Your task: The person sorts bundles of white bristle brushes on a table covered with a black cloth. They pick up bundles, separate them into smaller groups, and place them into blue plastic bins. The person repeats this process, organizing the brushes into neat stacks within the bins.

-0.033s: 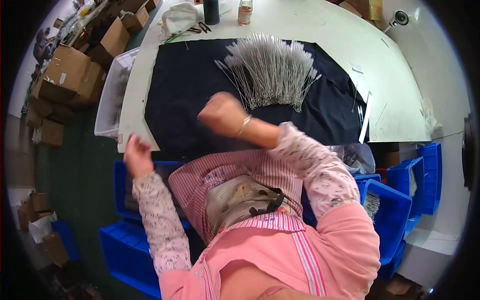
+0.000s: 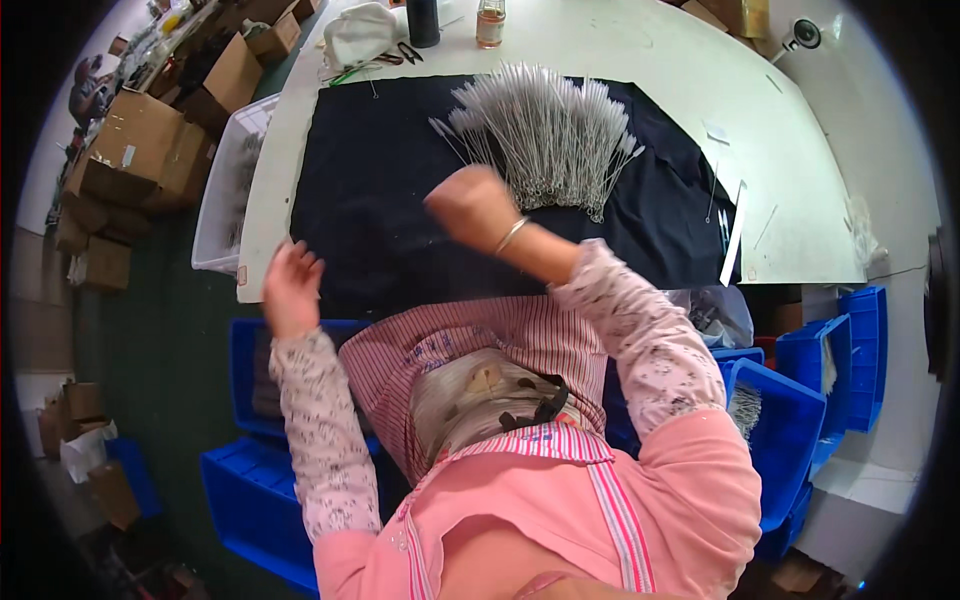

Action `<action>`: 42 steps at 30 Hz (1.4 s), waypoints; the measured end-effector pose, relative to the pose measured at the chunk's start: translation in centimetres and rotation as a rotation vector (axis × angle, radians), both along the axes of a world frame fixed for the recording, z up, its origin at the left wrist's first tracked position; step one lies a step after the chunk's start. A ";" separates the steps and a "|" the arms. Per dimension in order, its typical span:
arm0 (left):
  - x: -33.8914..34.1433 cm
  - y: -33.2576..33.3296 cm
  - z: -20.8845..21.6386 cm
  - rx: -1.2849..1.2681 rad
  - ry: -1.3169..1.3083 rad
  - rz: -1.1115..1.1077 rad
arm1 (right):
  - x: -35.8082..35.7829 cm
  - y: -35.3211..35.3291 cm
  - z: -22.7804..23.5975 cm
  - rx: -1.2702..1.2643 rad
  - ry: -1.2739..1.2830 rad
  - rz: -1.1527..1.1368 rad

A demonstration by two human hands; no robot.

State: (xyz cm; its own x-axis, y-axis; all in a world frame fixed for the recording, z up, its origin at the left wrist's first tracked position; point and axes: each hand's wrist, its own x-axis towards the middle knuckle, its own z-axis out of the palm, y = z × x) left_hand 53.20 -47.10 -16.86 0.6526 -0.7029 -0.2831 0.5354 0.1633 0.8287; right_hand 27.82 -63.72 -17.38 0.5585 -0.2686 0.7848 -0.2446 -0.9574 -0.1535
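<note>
A fanned heap of thin wire brushes (image 2: 550,140) with white bristle tips and looped wire ends lies on a black cloth (image 2: 370,190). My right hand (image 2: 475,207), with a bracelet on the wrist, is closed over the cloth at the near left edge of the heap. It is slightly blurred, its fingers curl under out of sight, and anything in them is hidden. At the table's near left edge my left hand (image 2: 292,287) is raised, fingers loosely bent and apart, with nothing seen in it.
The white table (image 2: 770,120) carries a dark bottle (image 2: 422,25), a glass jar (image 2: 490,25), small scissors (image 2: 409,53) and a white strip (image 2: 733,235). Blue bins (image 2: 775,430) stand by both my sides. A white crate (image 2: 212,225) and cardboard boxes (image 2: 135,150) are at the left.
My right hand has shifted right, closer to the loop ends of the brushes. My left hand has moved up and slightly right. The brush heap looks unchanged.
</note>
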 end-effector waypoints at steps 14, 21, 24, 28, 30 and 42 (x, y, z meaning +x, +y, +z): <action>-20.7 -26.4 -1.7 0.283 -0.227 -0.692 | -13.0 -10.1 -0.3 0.722 0.233 -0.933; -26.6 -30.0 -4.6 0.867 -1.099 -0.382 | -13.2 -11.8 -4.1 0.831 0.018 -0.927; -26.6 -28.9 -2.3 0.823 -1.117 -0.456 | -13.4 -11.8 -3.7 0.841 -0.010 -0.893; -24.0 -28.4 -1.4 0.737 -0.989 -0.537 | -13.3 -11.8 -3.8 0.860 -0.029 -0.871; -21.5 -29.5 -3.7 0.700 -0.882 -0.498 | -13.0 -12.2 -3.7 0.885 -0.022 -0.881; -23.7 -26.7 -3.9 0.186 -0.295 -0.141 | -10.6 -9.9 -2.4 0.781 -0.003 -0.939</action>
